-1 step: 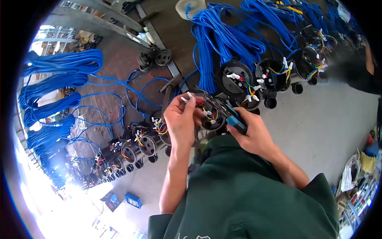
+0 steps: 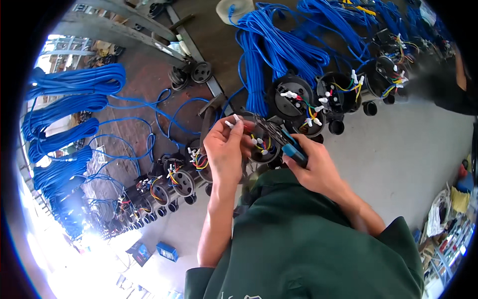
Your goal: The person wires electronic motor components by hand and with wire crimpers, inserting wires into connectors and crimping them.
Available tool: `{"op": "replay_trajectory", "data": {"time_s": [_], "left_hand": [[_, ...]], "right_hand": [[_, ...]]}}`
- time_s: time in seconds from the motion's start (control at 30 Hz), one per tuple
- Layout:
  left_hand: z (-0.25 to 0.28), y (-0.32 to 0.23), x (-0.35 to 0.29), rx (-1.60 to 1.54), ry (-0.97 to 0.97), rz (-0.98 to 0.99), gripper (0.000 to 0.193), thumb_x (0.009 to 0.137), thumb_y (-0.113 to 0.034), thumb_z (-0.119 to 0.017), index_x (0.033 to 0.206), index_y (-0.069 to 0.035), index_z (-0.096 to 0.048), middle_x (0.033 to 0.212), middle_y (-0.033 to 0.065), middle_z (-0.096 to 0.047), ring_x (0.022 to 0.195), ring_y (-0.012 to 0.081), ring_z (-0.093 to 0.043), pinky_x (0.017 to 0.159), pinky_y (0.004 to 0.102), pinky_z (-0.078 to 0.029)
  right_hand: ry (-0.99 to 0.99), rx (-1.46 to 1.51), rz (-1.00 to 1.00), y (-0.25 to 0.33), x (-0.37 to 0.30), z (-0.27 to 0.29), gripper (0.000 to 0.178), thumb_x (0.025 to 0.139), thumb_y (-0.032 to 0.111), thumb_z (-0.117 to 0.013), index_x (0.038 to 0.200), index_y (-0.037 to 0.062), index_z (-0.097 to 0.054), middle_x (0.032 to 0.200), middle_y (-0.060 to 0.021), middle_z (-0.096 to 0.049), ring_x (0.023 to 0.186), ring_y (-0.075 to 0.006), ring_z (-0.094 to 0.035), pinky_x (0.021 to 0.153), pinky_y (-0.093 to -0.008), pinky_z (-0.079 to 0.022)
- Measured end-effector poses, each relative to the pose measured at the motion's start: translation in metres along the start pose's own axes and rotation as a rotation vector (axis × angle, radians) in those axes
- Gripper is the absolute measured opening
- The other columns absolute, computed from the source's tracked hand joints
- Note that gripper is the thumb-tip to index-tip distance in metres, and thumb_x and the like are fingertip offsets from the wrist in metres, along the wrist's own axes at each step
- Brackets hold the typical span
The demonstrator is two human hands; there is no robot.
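Note:
My left hand (image 2: 225, 149) is closed in a pinch on red wires with white connectors (image 2: 233, 121) at their ends. In my right hand (image 2: 313, 167) is a pair of pliers (image 2: 294, 150) with blue handles and dark metal jaws. The jaws point toward my left fingers; whether they touch a wire I cannot tell. Just below the jaws sits a round black housing (image 2: 264, 155) with yellow, red and blue wires and white connectors, partly covered by the pliers and my hands.
More round black housings with wires stand along the bench edge, to the right (image 2: 291, 97) and left (image 2: 183, 183). Blue cable coils lie behind (image 2: 279, 42) and at the left (image 2: 79, 79). A blue box (image 2: 167, 251) rests on the floor. Another person's arm (image 2: 460, 74) shows at the far right.

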State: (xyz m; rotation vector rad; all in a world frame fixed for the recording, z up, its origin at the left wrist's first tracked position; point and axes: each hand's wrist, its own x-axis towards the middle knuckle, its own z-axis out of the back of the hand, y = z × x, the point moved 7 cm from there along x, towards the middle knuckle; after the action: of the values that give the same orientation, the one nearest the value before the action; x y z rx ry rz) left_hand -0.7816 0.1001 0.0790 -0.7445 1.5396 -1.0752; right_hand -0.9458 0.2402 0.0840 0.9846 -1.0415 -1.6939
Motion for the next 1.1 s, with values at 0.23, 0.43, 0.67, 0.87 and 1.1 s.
{"op": "replay_trajectory", "data": {"time_s": [0.23,0.43,0.67,0.87,1.1], "left_hand": [[-0.016,0.007,0.001,-0.026,0.169,0.147,0.016,0.106,-0.013,-0.064,0.11,0.001,-0.07,0.086,-0.0002,-0.066,0.064,0.0039,-0.051,0.052,0.024,-0.046],[-0.013,-0.002,-0.006,0.114,0.26,0.014,0.02,0.104,-0.011,-0.066,0.112,0.006,-0.072,0.086,0.0041,-0.07,0.066,0.008,-0.06,0.057,0.0259,-0.055],[-0.01,0.007,-0.007,0.096,0.391,-0.058,0.012,0.1,0.006,-0.057,0.102,0.009,-0.068,0.088,0.0112,-0.073,0.067,0.0154,-0.07,0.06,0.0302,-0.062],[-0.011,0.01,-0.008,0.038,0.378,-0.095,0.011,0.1,0.005,-0.057,0.104,0.008,-0.067,0.085,0.0112,-0.073,0.065,0.0169,-0.072,0.055,0.0311,-0.06],[-0.011,0.011,-0.011,0.078,0.371,-0.129,0.01,0.101,0.005,-0.058,0.105,0.008,-0.067,0.083,0.0089,-0.072,0.062,0.015,-0.07,0.054,0.0305,-0.058]], "right_hand": [[-0.125,-0.042,-0.015,0.0,0.001,0.002,0.055,0.081,0.002,-0.071,0.133,-0.006,-0.057,0.113,-0.0274,-0.069,0.104,-0.0483,-0.067,0.089,-0.0491,-0.055],[-0.229,-0.335,0.048,0.02,0.021,-0.007,0.045,0.076,0.006,-0.076,0.118,-0.0025,-0.061,0.103,-0.0235,-0.07,0.095,-0.0466,-0.068,0.08,-0.0519,-0.056],[-0.148,-0.519,0.091,0.031,0.021,-0.017,0.066,0.07,0.008,-0.075,0.133,-0.0029,-0.058,0.107,-0.022,-0.067,0.099,-0.0444,-0.065,0.087,-0.05,-0.053],[-0.123,-0.593,0.117,0.037,0.02,-0.015,0.066,0.068,0.008,-0.074,0.132,-0.0018,-0.058,0.105,-0.019,-0.066,0.098,-0.0426,-0.065,0.088,-0.049,-0.052],[-0.109,-0.666,0.148,0.037,0.023,-0.011,0.06,0.069,0.003,-0.071,0.128,0.001,-0.061,0.097,-0.0163,-0.067,0.091,-0.0407,-0.067,0.081,-0.0481,-0.055]]}}
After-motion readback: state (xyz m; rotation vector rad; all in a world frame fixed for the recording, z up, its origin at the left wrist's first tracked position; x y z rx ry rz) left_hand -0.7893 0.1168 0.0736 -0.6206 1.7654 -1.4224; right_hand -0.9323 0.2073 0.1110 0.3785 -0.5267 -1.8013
